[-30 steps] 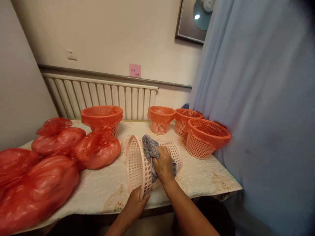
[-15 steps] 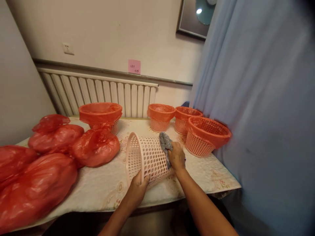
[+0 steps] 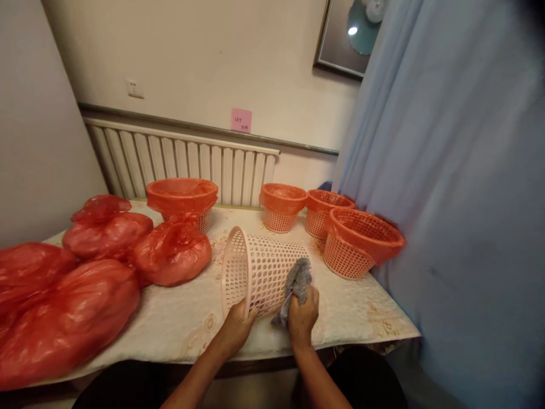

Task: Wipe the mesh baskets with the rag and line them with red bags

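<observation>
A pale pink perforated basket (image 3: 270, 267) lies on its side, its open mouth facing left. My left hand (image 3: 238, 329) grips the basket's rim at the lower front, thumb outside. A grey cloth (image 3: 298, 279) is bunched in my right hand (image 3: 303, 318), whose fingers are closed round it. The cloth rests against the basket's side near its base, at the lower right, and part of it hangs down to the left of the hand.
Red-lined baskets stand at the back left (image 3: 182, 196), back middle (image 3: 283, 207) and right (image 3: 360, 241). Filled red bags (image 3: 68, 318) cover the left of the table (image 3: 170, 335). A blue curtain (image 3: 460, 170) borders the right side; a radiator (image 3: 183, 159) is behind.
My right hand has moved down and toward me with the grey cloth, from the basket's upper side to its lower side. My left hand still holds the rim. The view has shifted slightly.
</observation>
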Available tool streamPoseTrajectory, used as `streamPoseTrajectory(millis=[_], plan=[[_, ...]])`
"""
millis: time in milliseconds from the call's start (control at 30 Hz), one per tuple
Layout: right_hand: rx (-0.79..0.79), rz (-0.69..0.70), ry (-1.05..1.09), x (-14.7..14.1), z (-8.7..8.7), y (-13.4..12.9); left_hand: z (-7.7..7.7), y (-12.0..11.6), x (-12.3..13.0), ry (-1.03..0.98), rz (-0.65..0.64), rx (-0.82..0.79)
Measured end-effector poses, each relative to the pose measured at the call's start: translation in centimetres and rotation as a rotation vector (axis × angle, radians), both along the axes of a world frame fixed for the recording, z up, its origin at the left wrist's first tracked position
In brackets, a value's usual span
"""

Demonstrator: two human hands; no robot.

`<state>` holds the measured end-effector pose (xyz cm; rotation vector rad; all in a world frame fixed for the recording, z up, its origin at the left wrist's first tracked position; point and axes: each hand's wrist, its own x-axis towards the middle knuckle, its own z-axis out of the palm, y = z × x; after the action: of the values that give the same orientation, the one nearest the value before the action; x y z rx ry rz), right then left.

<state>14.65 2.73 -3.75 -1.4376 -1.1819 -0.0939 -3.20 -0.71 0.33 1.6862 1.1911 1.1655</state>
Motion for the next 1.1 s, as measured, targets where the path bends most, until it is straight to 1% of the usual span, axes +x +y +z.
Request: streamPoseTrajectory(millis=[67,100,133,200,267,367,433,500,600,700,733,800,900,1000,1100], plan=[[0.081,0.125,-0.073,-2.7,0.2,-1.6,-0.2,-0.1,-0.1,-0.007,-0.038,0.017],[0.117,0.188,-0.117,-3.9,0.7,-2.2,-0.4,-0.1,-0.1,-0.010,-0.057,0.017],[0.152,0.245,-0.160,-5.0,1.4,-2.7,-0.5,-0.3,-0.2,-0.015,-0.073,0.008],[0.200,0.317,-0.223,-6.5,3.3,-3.2,-0.9,-0.5,-0.4,-0.024,-0.083,-0.021],[0.198,0.348,-0.266,-7.1,5.7,-2.9,-1.3,-0.8,-0.8,-0.025,-0.063,-0.025],[0.111,0.364,-0.327,-7.0,9.1,-1.5,-1.9,-1.1,-1.2,-0.001,-0.059,0.008],[0.044,0.363,-0.359,-6.7,10.7,-0.6,-2.2,-1.2,-1.4,0.012,-0.079,0.003],[0.001,0.367,-0.378,-6.5,11.7,0.0,-2.3,-1.4,-1.5,0.009,-0.080,-0.011],[-0.029,0.384,-0.391,-6.2,12.0,0.0,-1.9,-1.5,-1.5,-0.010,-0.110,-0.016],[-0.054,0.389,-0.393,-6.0,11.5,-0.6,-0.8,-1.4,-1.1,-0.070,-0.162,-0.017],[-0.057,0.393,-0.392,-5.9,11.3,-0.8,-0.3,-1.3,-0.9,-0.097,-0.155,-0.020],[-0.049,0.407,-0.390,-5.8,10.9,-1.2,0.8,-1.0,-0.5,-0.133,-0.094,-0.027],[-0.028,0.424,-0.385,-5.4,10.6,-1.2,2.0,-0.5,0.0,-0.129,-0.017,-0.026],[-0.048,0.417,-0.422,-4.4,10.4,-0.4,2.5,-0.4,0.0,-0.118,-0.011,-0.027],[-0.093,0.319,-0.464,-1.9,9.7,1.5,2.5,-0.8,-0.3,-0.087,0.002,-0.049]])
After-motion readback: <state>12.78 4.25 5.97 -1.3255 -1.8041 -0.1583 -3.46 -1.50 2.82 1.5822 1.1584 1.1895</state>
